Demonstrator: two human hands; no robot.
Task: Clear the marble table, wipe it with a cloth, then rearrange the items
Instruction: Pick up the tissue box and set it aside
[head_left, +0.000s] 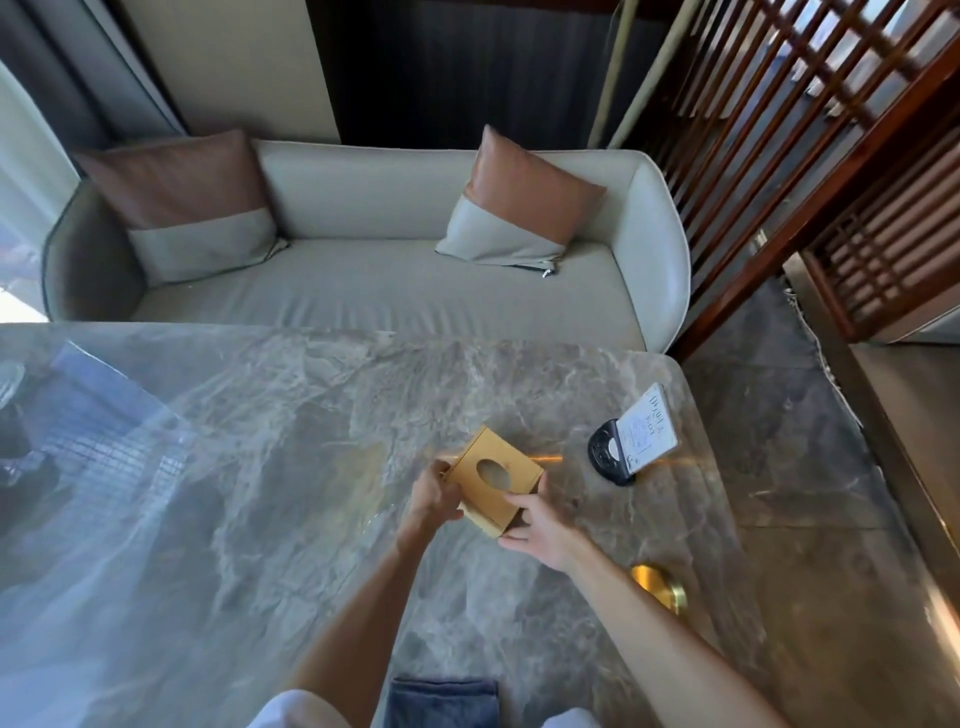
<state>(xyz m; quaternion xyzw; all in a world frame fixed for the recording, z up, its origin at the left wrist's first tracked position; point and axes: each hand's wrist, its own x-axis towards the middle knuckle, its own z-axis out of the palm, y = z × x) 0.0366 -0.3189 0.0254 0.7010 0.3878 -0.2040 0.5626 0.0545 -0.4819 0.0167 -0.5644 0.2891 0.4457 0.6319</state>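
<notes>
Bare forearms (363, 597), short white sleeves (291, 709).

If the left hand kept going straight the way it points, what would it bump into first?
The box: the left hand grips its left side, so it meets that at once. Beyond it the table looks free up to the sofa, though depth is unclear.

tissue box (493, 480) mid-table (260, 467), card stand (631, 441) to its right, cloth (441, 701) at near edge, sofa (389, 291) behind
</notes>
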